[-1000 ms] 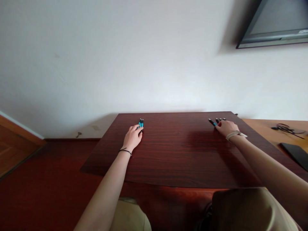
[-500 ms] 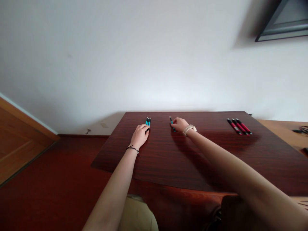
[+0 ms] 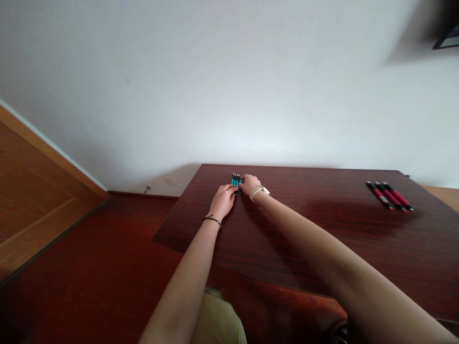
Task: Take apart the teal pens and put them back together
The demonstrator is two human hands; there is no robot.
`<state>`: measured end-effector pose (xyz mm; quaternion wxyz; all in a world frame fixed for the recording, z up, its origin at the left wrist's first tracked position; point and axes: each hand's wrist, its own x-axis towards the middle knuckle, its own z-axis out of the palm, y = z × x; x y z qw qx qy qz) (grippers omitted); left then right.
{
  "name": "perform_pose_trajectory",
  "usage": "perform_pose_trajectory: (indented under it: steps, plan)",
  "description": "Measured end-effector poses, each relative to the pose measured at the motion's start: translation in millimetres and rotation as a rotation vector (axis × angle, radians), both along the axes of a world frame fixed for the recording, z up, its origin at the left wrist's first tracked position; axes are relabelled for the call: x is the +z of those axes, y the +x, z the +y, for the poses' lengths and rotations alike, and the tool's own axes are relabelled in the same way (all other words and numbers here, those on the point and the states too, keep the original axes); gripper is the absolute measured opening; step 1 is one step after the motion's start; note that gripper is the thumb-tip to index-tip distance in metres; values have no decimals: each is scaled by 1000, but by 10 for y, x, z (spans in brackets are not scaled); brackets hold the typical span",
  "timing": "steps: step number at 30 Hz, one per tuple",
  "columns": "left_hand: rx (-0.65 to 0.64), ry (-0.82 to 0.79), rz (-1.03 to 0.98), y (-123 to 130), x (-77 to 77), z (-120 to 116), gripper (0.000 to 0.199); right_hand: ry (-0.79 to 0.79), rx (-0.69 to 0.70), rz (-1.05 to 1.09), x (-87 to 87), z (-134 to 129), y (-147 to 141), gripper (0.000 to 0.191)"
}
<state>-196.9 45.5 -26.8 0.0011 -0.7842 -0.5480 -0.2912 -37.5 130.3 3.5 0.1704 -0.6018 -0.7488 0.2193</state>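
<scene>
Several blue-and-black pens [image 3: 234,180] lie side by side near the left part of the dark wooden table [image 3: 287,229]. My left hand [image 3: 223,199] rests over their near ends from the left, its fingers closed round them. From the right, my right hand [image 3: 250,184] pinches a blue pen at the right side of this group; its fingers partly hide that pen. Both hands are close together, almost touching. Three red-and-black pens [image 3: 390,196] lie slanted beside one another at the table's right.
A white wall [image 3: 251,95] stands right behind the table's back edge. At the left are a wooden door [image 3: 39,191] and a small metal doorstop [image 3: 147,189] by the wall. A dark-framed screen [image 3: 448,42] shows at the top right.
My right hand has moved left with its blue pen, up against the other blue pens. The left hand stays at the group. The view has shifted, so the red pens appear farther right.
</scene>
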Motion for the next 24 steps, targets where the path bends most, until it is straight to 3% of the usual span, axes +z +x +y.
perform_pose_trajectory:
  steps: [10, 16, 20, 24]
  plan:
    - [-4, 6, -8, 12, 2, 4, 31, -6, 12, 44, -24, 5, -25, 26]
    - [13, 2, 6, -21, -25, 44, 32, 18, 46, 92, -20, -120, 139, 34]
    - [3, 13, 12, -29, -31, 67, 30, 88, 65, 133, -69, -306, 670, 42]
    - [11, 8, 14, -39, -18, 89, 27, 210, -27, 108, -155, -405, 1741, 42]
